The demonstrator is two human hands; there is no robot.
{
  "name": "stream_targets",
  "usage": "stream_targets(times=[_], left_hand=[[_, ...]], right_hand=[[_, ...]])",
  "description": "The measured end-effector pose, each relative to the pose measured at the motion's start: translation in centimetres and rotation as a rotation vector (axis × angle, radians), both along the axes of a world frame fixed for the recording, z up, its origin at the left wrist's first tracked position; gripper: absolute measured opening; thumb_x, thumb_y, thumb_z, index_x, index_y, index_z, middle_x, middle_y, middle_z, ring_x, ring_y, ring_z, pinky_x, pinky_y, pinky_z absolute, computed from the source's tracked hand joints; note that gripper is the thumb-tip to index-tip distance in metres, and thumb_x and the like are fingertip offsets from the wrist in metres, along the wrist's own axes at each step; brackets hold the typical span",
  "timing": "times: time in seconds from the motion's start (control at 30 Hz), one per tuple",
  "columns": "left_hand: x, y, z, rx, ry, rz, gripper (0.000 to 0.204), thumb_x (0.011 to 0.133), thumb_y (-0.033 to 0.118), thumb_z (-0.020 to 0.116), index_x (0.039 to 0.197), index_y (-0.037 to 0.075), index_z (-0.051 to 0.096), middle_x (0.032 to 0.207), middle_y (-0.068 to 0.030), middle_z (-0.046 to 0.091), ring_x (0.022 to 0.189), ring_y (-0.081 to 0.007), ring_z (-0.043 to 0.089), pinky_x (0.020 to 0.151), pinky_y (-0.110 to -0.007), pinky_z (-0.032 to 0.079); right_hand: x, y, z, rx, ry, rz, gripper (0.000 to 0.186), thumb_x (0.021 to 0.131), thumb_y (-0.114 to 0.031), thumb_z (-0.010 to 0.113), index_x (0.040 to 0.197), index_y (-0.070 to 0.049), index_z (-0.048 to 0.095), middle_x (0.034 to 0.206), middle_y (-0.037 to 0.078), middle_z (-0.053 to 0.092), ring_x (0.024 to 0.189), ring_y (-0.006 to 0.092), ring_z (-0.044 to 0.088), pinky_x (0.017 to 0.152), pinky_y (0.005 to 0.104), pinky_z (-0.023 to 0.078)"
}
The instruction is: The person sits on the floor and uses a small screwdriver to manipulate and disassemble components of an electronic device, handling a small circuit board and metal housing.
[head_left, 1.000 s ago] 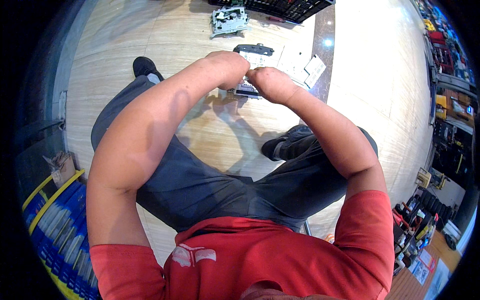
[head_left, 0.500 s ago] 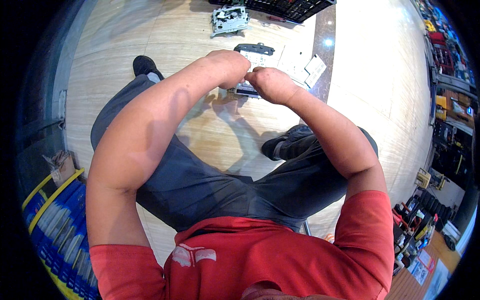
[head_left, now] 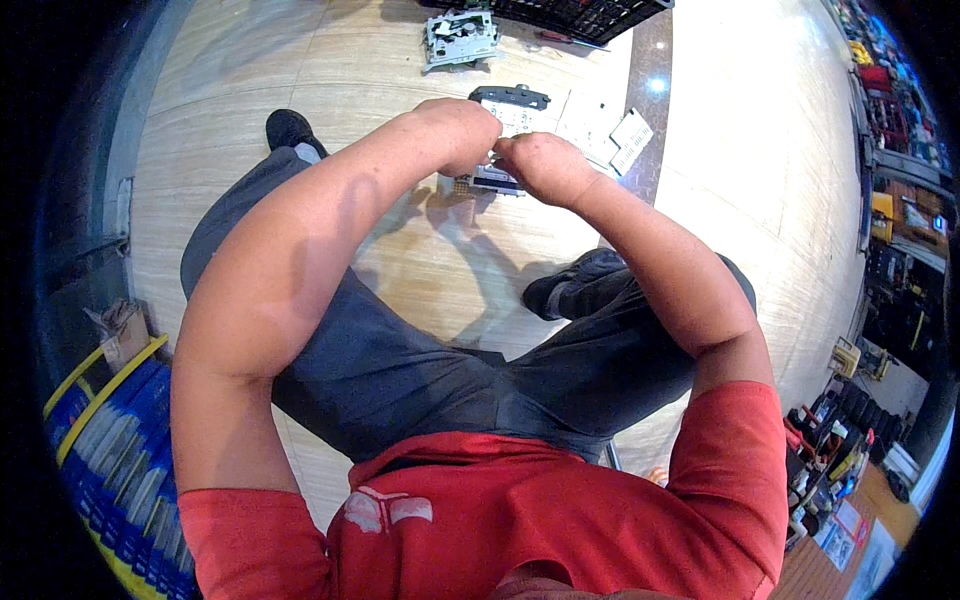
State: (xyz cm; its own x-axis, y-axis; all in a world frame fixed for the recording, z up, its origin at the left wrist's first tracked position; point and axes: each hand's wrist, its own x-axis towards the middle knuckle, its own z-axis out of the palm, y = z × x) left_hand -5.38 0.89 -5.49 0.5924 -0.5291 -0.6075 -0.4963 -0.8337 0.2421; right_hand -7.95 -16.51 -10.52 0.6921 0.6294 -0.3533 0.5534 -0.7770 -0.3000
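Observation:
On the floor ahead lies a partly opened silver electronic unit [head_left: 516, 117] with a black plastic piece [head_left: 512, 97] along its far side. My left hand [head_left: 464, 136] is over the unit's left side, knuckles up and fingers curled. From the right my right hand [head_left: 546, 166] meets it, closed, with thumb and fingertips near the left hand's fingers. Anything pinched between them is too small or hidden to make out. Part of the unit is covered by both hands.
A metal disc mechanism [head_left: 460, 42] sits farther off, beside a black crate [head_left: 600, 14] and a screwdriver [head_left: 572, 40]. Right of the unit lies a slotted white metal plate [head_left: 630, 142]. A yellow-framed rack [head_left: 110, 400] stands left; tool shelves [head_left: 890, 215] line the right.
My right hand has turned and shifted slightly at the fingertips, showing a little more of the unit's near edge. My left hand stays almost where it was.

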Motion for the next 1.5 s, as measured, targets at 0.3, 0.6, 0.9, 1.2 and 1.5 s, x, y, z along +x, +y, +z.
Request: stream_targets(times=[0.3,0.6,0.9,1.2,1.5], left_hand=[[0.2,0.1,-0.1,-0.005,0.025,0.005,0.027,0.091,0.023,0.069,0.111,0.005,0.067,0.109,-0.0167,0.071,0.106,-0.0343,0.067,0.088,-0.046,0.054],[0.2,0.0,-0.2,0.003,0.028,-0.001,0.028,0.092,0.024,0.068,0.112,0.005,0.066,0.109,-0.0165,0.070,0.107,-0.0347,0.066,0.088,-0.046,0.053],[0.3,0.1,-0.6,0.007,0.020,-0.008,0.028,0.092,0.024,0.068,0.113,0.005,0.066,0.111,-0.0167,0.070,0.108,-0.0345,0.066,0.090,-0.047,0.053],[0.4,0.1,-0.8,0.011,0.017,-0.017,0.030,0.092,0.026,0.069,0.114,0.006,0.066,0.111,-0.0163,0.070,0.109,-0.0343,0.066,0.091,-0.046,0.053],[0.2,0.1,-0.1,-0.010,0.036,0.019,0.029,0.092,0.024,0.069,0.113,0.005,0.066,0.111,-0.0164,0.070,0.109,-0.0344,0.065,0.090,-0.046,0.053]], right_hand=[[0.0,0.0,0.5,0.034,0.019,0.079,0.018,0.096,-0.020,0.054,0.101,-0.006,0.065,0.092,0.016,0.068,0.093,0.0373,0.068,0.080,0.0472,0.054],[0.0,-0.2,0.0,0.005,0.003,0.082,0.025,0.093,-0.011,0.051,0.114,-0.008,0.063,0.096,0.017,0.068,0.093,0.0375,0.068,0.083,0.0468,0.055],[0.2,0.0,0.4,-0.013,0.046,0.054,0.021,0.098,-0.021,0.052,0.107,-0.006,0.063,0.093,0.020,0.070,0.089,0.0387,0.068,0.078,0.0497,0.054],[0.2,-0.1,0.5,0.025,0.023,0.088,0.022,0.098,-0.025,0.054,0.105,-0.007,0.065,0.094,0.017,0.067,0.092,0.0371,0.067,0.081,0.0470,0.054],[0.0,-0.2,0.3,0.033,-0.002,0.093,0.018,0.095,-0.014,0.052,0.107,-0.006,0.063,0.096,0.017,0.067,0.095,0.0370,0.067,0.084,0.0465,0.054]])
